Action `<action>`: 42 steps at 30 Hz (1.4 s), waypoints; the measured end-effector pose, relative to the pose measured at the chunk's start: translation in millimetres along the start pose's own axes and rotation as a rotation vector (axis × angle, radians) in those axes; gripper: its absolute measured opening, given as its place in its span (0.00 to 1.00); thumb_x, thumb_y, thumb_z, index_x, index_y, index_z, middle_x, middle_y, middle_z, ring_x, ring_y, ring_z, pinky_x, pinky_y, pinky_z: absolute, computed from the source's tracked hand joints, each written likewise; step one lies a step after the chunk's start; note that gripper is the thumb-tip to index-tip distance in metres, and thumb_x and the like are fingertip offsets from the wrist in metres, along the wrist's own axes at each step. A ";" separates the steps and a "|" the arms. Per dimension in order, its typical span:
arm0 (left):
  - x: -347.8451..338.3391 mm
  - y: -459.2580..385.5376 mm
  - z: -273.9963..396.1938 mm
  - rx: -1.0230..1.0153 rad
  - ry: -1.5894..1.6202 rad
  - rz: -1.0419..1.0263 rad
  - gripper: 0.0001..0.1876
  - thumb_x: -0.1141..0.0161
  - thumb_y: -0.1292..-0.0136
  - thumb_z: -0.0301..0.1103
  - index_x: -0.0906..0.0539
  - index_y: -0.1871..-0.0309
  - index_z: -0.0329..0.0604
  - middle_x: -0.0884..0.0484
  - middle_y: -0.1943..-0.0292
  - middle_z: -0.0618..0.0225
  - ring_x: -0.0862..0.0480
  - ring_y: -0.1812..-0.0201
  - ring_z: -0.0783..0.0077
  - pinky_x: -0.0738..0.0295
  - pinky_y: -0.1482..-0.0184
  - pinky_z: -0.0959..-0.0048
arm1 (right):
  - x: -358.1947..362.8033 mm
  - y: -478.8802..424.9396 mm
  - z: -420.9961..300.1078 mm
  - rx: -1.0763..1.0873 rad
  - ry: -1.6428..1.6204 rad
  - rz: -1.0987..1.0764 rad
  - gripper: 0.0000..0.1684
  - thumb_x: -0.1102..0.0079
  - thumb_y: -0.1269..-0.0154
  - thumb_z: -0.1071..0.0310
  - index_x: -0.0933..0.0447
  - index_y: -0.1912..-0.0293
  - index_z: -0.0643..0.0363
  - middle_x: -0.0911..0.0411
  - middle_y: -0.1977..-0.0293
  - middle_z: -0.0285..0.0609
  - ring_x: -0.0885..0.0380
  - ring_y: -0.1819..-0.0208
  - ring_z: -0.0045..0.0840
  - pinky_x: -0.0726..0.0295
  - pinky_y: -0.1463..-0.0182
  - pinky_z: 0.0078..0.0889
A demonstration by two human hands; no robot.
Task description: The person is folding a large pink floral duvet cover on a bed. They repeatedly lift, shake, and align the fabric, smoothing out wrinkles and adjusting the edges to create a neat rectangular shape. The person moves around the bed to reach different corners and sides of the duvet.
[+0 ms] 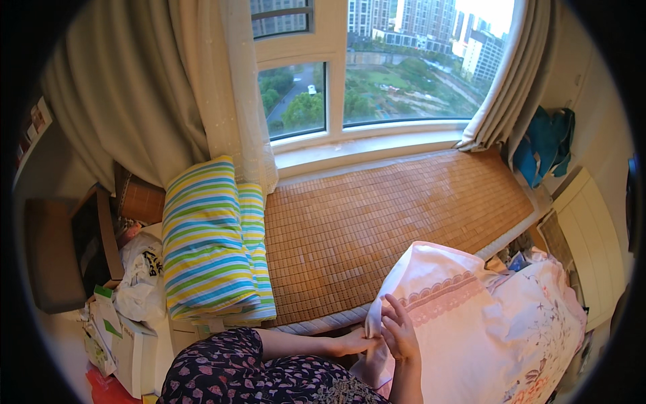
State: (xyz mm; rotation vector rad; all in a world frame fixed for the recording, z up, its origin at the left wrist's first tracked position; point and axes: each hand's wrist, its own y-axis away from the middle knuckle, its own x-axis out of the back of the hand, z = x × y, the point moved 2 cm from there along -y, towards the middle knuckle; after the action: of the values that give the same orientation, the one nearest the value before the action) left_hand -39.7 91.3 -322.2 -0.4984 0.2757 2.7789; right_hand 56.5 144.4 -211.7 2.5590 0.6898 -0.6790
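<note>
A pink floral fabric cover (454,323) with a band of darker pink lace trim spreads across the lower right, its upper corner resting over the edge of a bamboo tile mat (353,227). My left hand (355,342) is closed on the cover's white edge, near my body. Beside it, my right hand (399,328) is raised against the same edge with its fingers partly spread; whether it grips any cloth cannot be told. Left of the mat lies a folded quilt (207,242) with blue, green, yellow and white stripes.
A window (409,76) between curtains (146,91) is behind the mat. At left are a cardboard box (96,237), a white plastic bag (139,283) and white cartons (133,348). Blue-green fabric (542,144) hangs by the right wall, above a cream panel (590,242).
</note>
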 end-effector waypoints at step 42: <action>15.7 -34.7 27.3 0.429 0.657 0.134 0.18 0.50 0.36 0.43 0.30 0.46 0.48 0.23 0.52 0.68 0.24 0.51 0.69 0.30 0.48 0.66 | 68.4 88.4 92.6 0.034 0.311 0.438 0.20 0.44 0.41 0.72 0.32 0.49 0.66 0.26 0.61 0.38 0.27 0.59 0.19 0.27 0.57 0.20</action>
State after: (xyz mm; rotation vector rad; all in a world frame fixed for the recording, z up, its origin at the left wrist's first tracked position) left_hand -50.8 134.4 -307.4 -1.2903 1.0481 2.4698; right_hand 125.1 52.9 -301.1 2.7414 0.1867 -0.1512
